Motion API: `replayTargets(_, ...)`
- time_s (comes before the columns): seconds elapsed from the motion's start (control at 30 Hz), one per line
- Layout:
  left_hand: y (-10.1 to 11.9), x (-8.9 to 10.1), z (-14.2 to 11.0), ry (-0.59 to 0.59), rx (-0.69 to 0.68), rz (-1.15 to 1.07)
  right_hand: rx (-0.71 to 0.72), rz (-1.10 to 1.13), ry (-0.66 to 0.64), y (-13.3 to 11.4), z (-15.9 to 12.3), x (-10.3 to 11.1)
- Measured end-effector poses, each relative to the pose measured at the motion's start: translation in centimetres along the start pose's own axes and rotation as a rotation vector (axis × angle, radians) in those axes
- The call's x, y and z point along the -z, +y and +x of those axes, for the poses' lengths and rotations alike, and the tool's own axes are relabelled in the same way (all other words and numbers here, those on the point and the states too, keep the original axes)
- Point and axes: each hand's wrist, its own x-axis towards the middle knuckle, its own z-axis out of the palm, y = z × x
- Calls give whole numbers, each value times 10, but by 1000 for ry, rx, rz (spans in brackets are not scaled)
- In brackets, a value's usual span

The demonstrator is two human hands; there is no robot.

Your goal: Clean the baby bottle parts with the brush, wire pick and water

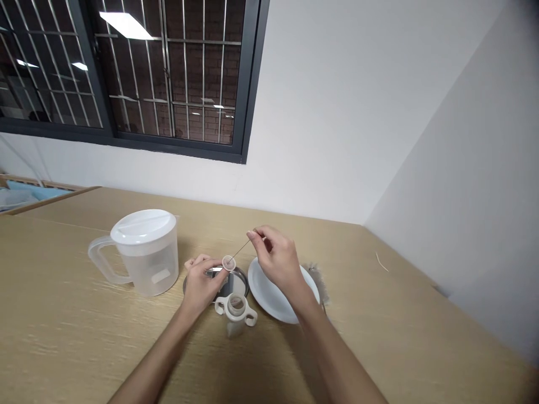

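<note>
My left hand (203,280) pinches a small, pale round cap (228,263) between thumb and fingertips, its round face towards me. Between the fingertips of my right hand (275,255) is the upper end of a thin, dark rod (239,251). The rod slants down to the left, and its lower end meets the middle of the cap; whether it passes through, I cannot tell. Just below stands a small clear bottle (236,314) with two cream side handles and an uncovered mouth. A round metal tray (241,277) lies beneath and behind my left hand.
Under my right forearm is a white plate (265,294), with something grey and bristly (319,280) at its right edge. A lidded clear plastic pitcher (147,258) stands left. One thin pale strip (382,261) lies on the wooden table (421,336), near the wall (320,112).
</note>
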Motion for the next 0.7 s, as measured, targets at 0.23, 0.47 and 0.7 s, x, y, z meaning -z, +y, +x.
replayTargets(0.23,1,-1,-1,-14,14,12,9,15,-2,-2,0,-5)
replayTargets(0.47,3,-2,-1,-6,-5,13,12,-11,-32,5,-3,-10)
replayTargets(0.7,3,1,0,5,-32,8,10,-45,-163,8,-12,-30)
